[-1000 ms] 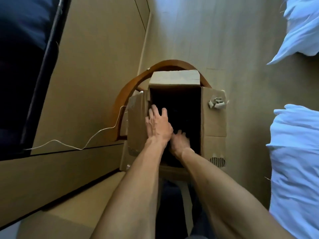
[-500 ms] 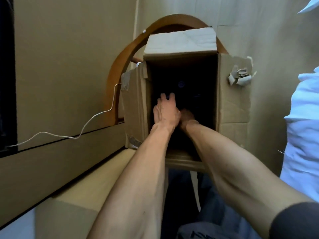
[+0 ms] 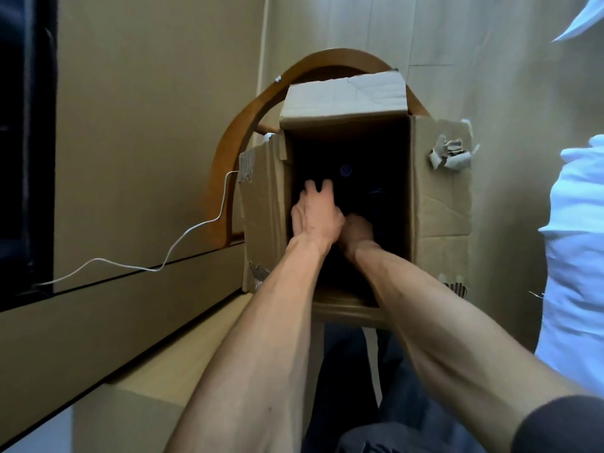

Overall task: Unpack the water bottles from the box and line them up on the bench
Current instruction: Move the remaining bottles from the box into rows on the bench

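Note:
An open cardboard box stands on a wooden chair in front of me. Its inside is dark. One round bottle cap shows faintly near the far wall, and the other bottles are lost in shadow. Both my hands reach down into the box. My left hand is near the left wall with its fingertips dipping into the dark just short of the cap. My right hand sits lower and right beside it, its fingers hidden. The light wooden bench runs along the lower left.
A white cable trails from the box's left flap across the wall ledge. White bedding bulges at the right edge. Torn tape hangs on the right flap. A dark window frame lies at far left.
The camera has come closer over the box. Both hands have gone deeper inside, the left one moving off the left flap toward the far end.

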The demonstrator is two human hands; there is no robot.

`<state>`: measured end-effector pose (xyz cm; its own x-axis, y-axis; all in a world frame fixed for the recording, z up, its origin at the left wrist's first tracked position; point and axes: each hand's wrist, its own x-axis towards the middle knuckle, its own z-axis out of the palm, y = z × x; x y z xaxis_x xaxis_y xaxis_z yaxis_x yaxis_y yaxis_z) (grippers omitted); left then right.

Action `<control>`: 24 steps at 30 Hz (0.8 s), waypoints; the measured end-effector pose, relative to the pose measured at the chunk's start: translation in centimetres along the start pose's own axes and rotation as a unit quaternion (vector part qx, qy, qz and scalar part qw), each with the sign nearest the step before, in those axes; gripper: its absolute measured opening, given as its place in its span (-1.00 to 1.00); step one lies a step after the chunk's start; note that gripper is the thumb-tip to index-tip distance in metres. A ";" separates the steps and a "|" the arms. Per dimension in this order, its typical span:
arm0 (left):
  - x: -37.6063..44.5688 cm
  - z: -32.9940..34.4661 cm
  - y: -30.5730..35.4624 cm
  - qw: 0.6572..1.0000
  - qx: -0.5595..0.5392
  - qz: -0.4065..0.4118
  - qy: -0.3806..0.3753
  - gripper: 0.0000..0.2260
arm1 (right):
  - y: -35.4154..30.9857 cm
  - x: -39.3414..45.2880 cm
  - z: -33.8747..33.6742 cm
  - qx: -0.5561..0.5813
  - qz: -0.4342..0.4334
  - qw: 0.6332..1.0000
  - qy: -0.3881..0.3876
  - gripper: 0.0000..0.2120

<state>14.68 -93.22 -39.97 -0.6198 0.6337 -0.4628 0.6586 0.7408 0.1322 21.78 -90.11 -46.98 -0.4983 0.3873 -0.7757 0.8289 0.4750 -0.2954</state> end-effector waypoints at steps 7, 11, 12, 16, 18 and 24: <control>-3.0 -4.7 -1.3 0.999 -0.018 0.017 0.033 -0.70 | -2.1 -3.9 -3.2 -0.099 -0.008 0.991 0.086 -0.76; -5.6 -7.7 -3.3 0.997 0.006 0.044 0.069 -0.76 | -3.0 -7.8 -5.8 -0.086 -0.011 0.983 0.159 -0.80; -6.2 -8.4 -3.9 0.995 0.024 0.057 0.079 -0.78 | -3.1 -9.0 -6.7 -0.072 -0.006 0.982 0.177 -0.82; -8.4 -11.6 -6.3 0.990 0.024 0.070 0.122 -0.78 | -3.8 -14.4 -10.4 -0.023 -0.005 0.971 0.238 -0.85; -9.8 -13.2 -7.0 0.990 -0.003 0.053 0.133 -0.76 | -4.5 -17.0 -12.2 -0.025 -0.016 0.962 0.272 -0.80; -14.1 -16.6 -7.6 0.986 -0.073 0.017 0.146 -0.75 | -8.2 -23.8 -16.2 -0.014 -0.049 0.930 0.365 -0.76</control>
<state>11.29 -104.09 -19.87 -0.7088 0.6804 -0.1862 0.6262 0.7284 0.2781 22.70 -90.41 -17.02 -0.6200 0.7687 -0.1571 0.7680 0.5536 -0.3220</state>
